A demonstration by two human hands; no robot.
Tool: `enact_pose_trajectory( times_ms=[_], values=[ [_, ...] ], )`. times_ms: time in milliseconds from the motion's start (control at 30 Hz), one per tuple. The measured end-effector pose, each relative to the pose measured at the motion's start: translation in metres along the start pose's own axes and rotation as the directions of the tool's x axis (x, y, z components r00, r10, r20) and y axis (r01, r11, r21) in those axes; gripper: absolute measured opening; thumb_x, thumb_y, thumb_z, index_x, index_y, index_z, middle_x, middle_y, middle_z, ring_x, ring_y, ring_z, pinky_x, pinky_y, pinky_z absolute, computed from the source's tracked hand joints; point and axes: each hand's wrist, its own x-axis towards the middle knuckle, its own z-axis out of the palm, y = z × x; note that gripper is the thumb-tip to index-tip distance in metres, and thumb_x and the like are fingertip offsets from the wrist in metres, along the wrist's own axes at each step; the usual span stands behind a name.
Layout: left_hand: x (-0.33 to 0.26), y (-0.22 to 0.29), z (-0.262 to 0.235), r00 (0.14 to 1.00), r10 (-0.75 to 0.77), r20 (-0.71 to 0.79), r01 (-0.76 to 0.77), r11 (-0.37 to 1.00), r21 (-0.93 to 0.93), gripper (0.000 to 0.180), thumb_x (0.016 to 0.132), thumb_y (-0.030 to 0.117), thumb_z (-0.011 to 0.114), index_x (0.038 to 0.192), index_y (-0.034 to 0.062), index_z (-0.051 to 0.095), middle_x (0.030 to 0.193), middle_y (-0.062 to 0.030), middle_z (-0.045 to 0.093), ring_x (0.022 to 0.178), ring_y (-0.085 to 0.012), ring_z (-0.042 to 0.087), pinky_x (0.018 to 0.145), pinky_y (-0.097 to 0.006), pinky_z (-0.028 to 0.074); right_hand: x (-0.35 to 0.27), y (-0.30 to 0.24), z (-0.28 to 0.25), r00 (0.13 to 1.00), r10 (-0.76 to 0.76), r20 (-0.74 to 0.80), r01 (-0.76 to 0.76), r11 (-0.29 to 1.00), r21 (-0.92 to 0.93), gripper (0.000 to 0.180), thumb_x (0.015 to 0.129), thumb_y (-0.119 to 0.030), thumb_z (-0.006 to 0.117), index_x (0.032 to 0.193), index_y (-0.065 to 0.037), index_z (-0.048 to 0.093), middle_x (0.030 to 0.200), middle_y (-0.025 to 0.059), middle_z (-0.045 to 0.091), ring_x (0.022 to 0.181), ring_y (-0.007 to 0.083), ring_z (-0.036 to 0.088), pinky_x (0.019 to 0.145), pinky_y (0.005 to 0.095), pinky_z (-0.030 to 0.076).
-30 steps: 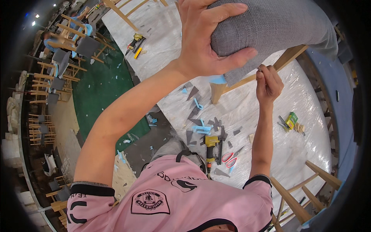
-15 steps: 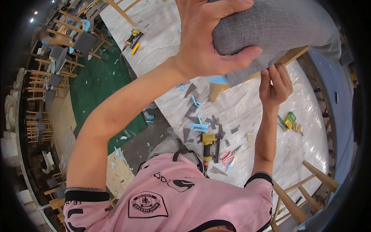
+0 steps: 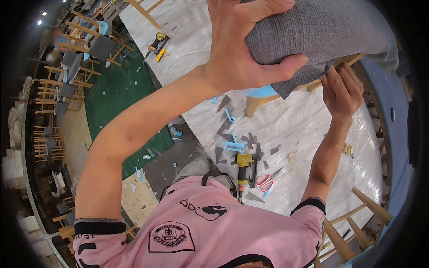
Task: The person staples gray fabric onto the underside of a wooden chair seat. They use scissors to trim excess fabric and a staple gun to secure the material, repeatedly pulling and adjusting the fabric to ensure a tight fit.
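Note:
Grey woven upholstery fabric [image 3: 308, 38] covers a padded chair part at the upper right. My left hand [image 3: 243, 58] clasps its rounded end, the thumb pressed on the near side. My right hand [image 3: 342, 91] is closed in a pinch on the lower edge of the fabric, beside a wooden chair rail [image 3: 350, 59]. Below my left thumb a loose fabric corner [image 3: 286, 87] hangs down. Next to that corner, light-blue material [image 3: 263, 92] shows above a wooden leg end [image 3: 254, 105].
On the plastic-wrapped work surface [image 3: 304, 129] lie a yellow-and-black staple gun [image 3: 242, 169], red-handled scissors [image 3: 264, 180] and grey and blue scraps [image 3: 234, 145]. Another staple gun [image 3: 156, 41] lies farther off. A wooden chair frame [image 3: 348, 228] stands at the lower right; several chairs [image 3: 58, 89] line the left.
My right hand has moved to the right along the fabric's lower edge. The loose corner now hangs differently, showing more light-blue material. My left hand keeps its hold.

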Motion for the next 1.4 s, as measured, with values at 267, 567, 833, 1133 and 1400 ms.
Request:
enact_pose_trajectory(
  times_ms=[267, 567, 833, 1133, 1400],
  values=[
    [0.001, 0.007, -0.007, 0.999, 0.004, 0.041, -0.006, 0.999, 0.048, 0.078, 0.067, 0.024, 0.091, 0.134, 0.0057, 0.054, 0.140, -0.0239, 0.050, 0.133, -0.0398, 0.046, 0.116, -0.057, 0.030, -0.020, -0.032, 0.033, 0.946, 0.317, -0.070, -0.287, 0.917, 0.277, 0.016, 0.074, -0.002, 0.084, 0.086, -0.001, 0.073, 0.064, 0.0061, 0.055, 0.057, 0.0193, 0.055, 0.050, 0.0312, 0.039],
    [0.011, 0.020, -0.010, 0.993, -0.089, 0.076, 0.086, 0.995, 0.041, 0.077, 0.071, 0.027, 0.091, 0.134, 0.0062, 0.051, 0.142, -0.0240, 0.049, 0.134, -0.0419, 0.045, 0.115, -0.057, 0.031, -0.030, -0.071, 0.066, 0.810, 0.581, -0.080, -0.428, 0.680, 0.595, 0.007, 0.087, -0.003, 0.077, 0.091, 0.001, 0.074, 0.069, 0.0054, 0.059, 0.057, 0.0142, 0.051, 0.052, 0.0280, 0.037],
    [0.009, 0.013, -0.007, 0.998, -0.035, 0.057, 0.034, 0.999, 0.003, 0.080, 0.073, 0.032, 0.090, 0.136, 0.0061, 0.047, 0.142, -0.0212, 0.048, 0.136, -0.0385, 0.042, 0.117, -0.055, 0.029, -0.035, -0.104, 0.064, 0.676, 0.737, -0.002, -0.566, 0.520, 0.640, 0.010, 0.090, -0.004, 0.076, 0.093, 0.005, 0.072, 0.067, 0.0023, 0.056, 0.059, 0.0087, 0.045, 0.051, 0.0268, 0.031],
    [0.012, 0.021, -0.005, 0.992, -0.100, 0.074, 0.105, 0.992, -0.072, 0.088, 0.076, 0.035, 0.089, 0.143, 0.0061, 0.040, 0.148, -0.0168, 0.044, 0.143, -0.0344, 0.034, 0.119, -0.050, 0.027, -0.028, -0.142, 0.080, 0.468, 0.873, 0.137, -0.499, 0.134, 0.856, 0.016, 0.095, -0.009, 0.074, 0.096, 0.006, 0.071, 0.069, 0.0014, 0.057, 0.061, 0.0076, 0.044, 0.053, 0.0255, 0.032],
    [0.012, 0.022, -0.008, 0.989, -0.125, 0.075, 0.131, 0.988, -0.081, 0.089, 0.075, 0.034, 0.090, 0.143, 0.0042, 0.042, 0.147, -0.0166, 0.047, 0.143, -0.0350, 0.035, 0.119, -0.050, 0.026, -0.072, -0.148, 0.066, 0.467, 0.859, 0.212, -0.723, 0.233, 0.650, 0.018, 0.098, -0.010, 0.069, 0.108, 0.004, 0.074, 0.069, 0.0030, 0.060, 0.062, 0.0079, 0.051, 0.054, 0.0244, 0.038]
  ],
)
